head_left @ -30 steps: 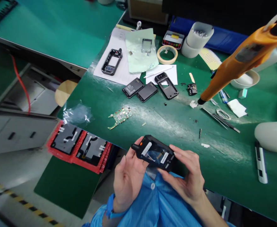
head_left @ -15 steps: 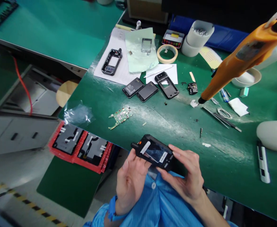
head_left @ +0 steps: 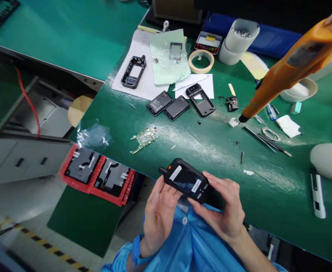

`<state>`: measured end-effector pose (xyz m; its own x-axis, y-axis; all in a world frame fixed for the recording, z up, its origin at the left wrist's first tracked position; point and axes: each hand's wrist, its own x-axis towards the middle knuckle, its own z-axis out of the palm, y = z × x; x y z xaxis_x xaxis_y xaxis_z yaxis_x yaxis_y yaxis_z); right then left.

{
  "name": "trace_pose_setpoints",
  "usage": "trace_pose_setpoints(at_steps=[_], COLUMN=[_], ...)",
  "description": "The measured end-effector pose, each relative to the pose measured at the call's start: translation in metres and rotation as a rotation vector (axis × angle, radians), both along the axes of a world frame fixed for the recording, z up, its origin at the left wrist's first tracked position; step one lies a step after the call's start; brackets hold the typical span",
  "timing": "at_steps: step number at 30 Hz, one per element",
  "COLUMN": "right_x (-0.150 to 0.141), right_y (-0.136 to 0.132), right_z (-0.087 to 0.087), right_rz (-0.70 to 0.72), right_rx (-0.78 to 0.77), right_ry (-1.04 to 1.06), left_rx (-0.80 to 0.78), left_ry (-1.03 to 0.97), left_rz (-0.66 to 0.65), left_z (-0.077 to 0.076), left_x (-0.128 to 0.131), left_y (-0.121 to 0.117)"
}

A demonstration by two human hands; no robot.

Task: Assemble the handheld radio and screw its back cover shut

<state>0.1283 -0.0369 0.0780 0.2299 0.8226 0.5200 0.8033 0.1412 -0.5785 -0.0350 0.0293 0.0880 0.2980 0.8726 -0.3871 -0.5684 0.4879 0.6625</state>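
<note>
A black rugged handset [head_left: 185, 180] with a stubby antenna and an orange button is held tilted just above the near table edge. White labels lie on its dark screen. My right hand [head_left: 225, 204] grips its lower end between thumb and fingers. My left hand [head_left: 162, 213] supports the antenna end from below, palm up, its fingertips hidden behind the handset. Beyond it on the table lie a green circuit board [head_left: 145, 139], two black batteries [head_left: 176, 108] and a black back housing [head_left: 201, 100]. An empty front housing [head_left: 134, 71] rests on white paper.
An orange electric screwdriver [head_left: 282, 71] hangs at the right, tip near the table. Tweezers [head_left: 266, 141], a coiled cable [head_left: 270, 134], a tape roll [head_left: 201, 61] and a white cup [head_left: 241, 32] stand or lie about. Red-wrapped screen parts [head_left: 112, 177] sit lower left, below table level.
The handset has turned slightly in my hands, and the bright reflection on its screen has faded. My left hand has shifted a little to the right. The view has moved slightly.
</note>
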Motion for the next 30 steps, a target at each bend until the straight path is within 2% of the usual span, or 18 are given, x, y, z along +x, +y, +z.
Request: trace_pose_setpoints(at_steps=[10, 17, 23, 30], right_x=[0.0004, -0.0012, 0.0001, -0.0018], right_y=[0.0002, 0.0019, -0.0003, -0.0010], right_z=[-0.0003, 0.0031, 0.0007, -0.0026], right_rz=[0.006, -0.010, 0.001, 0.014], right_rx=[-0.007, -0.029, -0.024, -0.024], right_ry=[-0.021, -0.025, -0.032, -0.002], left_rx=[0.039, 0.087, 0.047, 0.051], left_ry=[0.056, 0.094, 0.132, 0.141], left_rz=[0.001, 0.025, -0.021, 0.012], left_z=[0.0036, -0.0007, 0.0000, 0.0008], left_x=[0.0054, 0.0007, -0.0032, -0.0029], left_y=[0.0035, 0.0014, -0.0006, 0.0002])
